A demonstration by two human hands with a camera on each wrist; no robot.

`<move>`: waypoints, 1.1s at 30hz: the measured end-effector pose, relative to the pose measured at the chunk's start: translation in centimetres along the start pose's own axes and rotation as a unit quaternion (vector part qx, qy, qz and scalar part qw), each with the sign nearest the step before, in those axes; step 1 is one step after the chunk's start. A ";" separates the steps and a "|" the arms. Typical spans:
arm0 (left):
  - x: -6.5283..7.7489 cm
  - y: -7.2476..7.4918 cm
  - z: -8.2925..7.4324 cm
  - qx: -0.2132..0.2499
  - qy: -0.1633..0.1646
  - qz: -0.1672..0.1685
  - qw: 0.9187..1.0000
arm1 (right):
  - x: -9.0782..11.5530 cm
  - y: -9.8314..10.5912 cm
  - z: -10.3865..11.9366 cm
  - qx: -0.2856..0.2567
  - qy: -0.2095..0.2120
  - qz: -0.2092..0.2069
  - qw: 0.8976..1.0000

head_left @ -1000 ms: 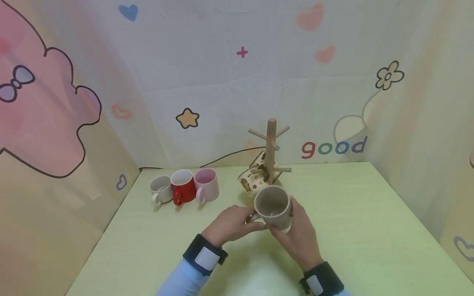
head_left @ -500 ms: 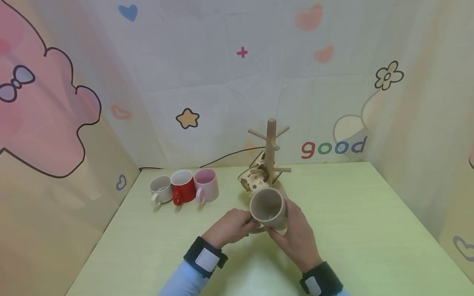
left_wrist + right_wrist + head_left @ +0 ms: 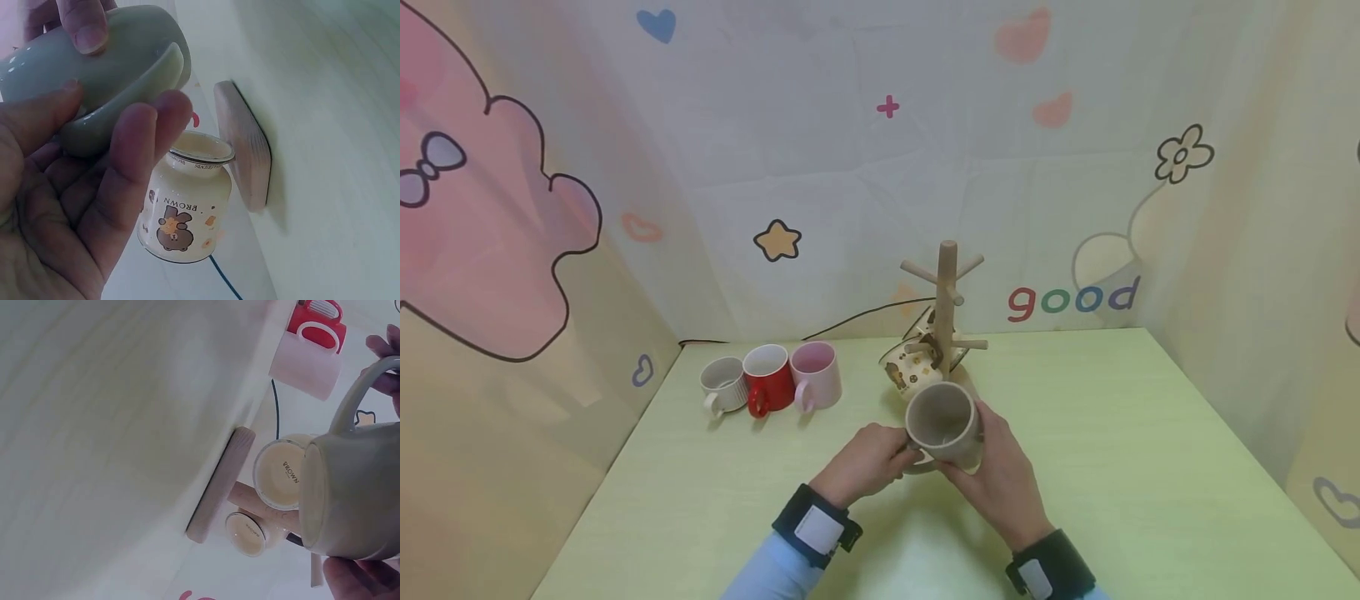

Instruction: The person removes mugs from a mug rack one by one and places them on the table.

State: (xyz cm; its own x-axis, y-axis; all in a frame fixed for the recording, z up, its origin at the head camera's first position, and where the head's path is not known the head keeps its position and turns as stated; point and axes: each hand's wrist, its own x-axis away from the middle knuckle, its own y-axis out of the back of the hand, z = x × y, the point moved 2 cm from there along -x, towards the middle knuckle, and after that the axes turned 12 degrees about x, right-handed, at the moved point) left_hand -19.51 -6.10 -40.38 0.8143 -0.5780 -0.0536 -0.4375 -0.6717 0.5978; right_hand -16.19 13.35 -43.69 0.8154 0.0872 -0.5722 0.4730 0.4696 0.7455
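Note:
A grey-white mug (image 3: 942,421) is held off the table in front of the mug tree, mouth tilted toward the head camera. My right hand (image 3: 1000,479) grips its body from the right. My left hand (image 3: 867,462) pinches the handle (image 3: 134,94) between thumb and fingers, as the left wrist view shows. Right behind the mug stands a wooden mug tree (image 3: 947,308) with several pegs. Cream mugs with bear prints hang low on it; the nearer printed mug (image 3: 910,371) is at its left, and another printed mug (image 3: 247,534) shows in the right wrist view.
At the back left stand a ribbed white mug (image 3: 726,383), a red mug (image 3: 771,379) and a pink mug (image 3: 817,375) in a row, handles toward the front. A printed cloth backdrop (image 3: 820,167) rises behind and beside the pale green table (image 3: 1120,467).
The grey-white mug has moved slightly left and lower, its handle turning toward the front. My left fingers have shifted on the handle. The head view has drifted slightly.

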 end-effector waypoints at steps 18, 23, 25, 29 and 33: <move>0.6 0.7 0.0 -0.046 -0.021 -0.056 0.997 | -0.4 0.9 0.1 0.010 -0.002 0.049 0.999; 0.8 1.0 0.0 -0.048 -0.015 -0.062 0.997 | -0.4 1.1 -0.2 0.022 0.002 0.058 0.998; 0.9 1.2 0.0 -0.050 -0.006 -0.064 0.997 | -0.4 1.2 -0.5 0.032 -0.004 0.070 0.997; 1.3 1.5 0.2 -0.051 0.014 -0.074 0.996 | -0.5 1.5 -1.4 0.063 -0.023 0.112 0.991; 1.8 2.0 0.2 -0.057 0.020 -0.083 0.995 | -0.7 2.0 -2.2 0.108 -0.039 0.157 0.981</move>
State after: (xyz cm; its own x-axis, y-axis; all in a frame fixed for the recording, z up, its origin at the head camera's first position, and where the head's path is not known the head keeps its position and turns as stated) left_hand -19.00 -8.63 -39.45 0.8874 -0.4431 -0.1275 -0.2522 -0.6979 0.6703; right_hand -16.54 16.15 -42.49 0.9511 0.1267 -0.2817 0.2475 0.2329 0.9405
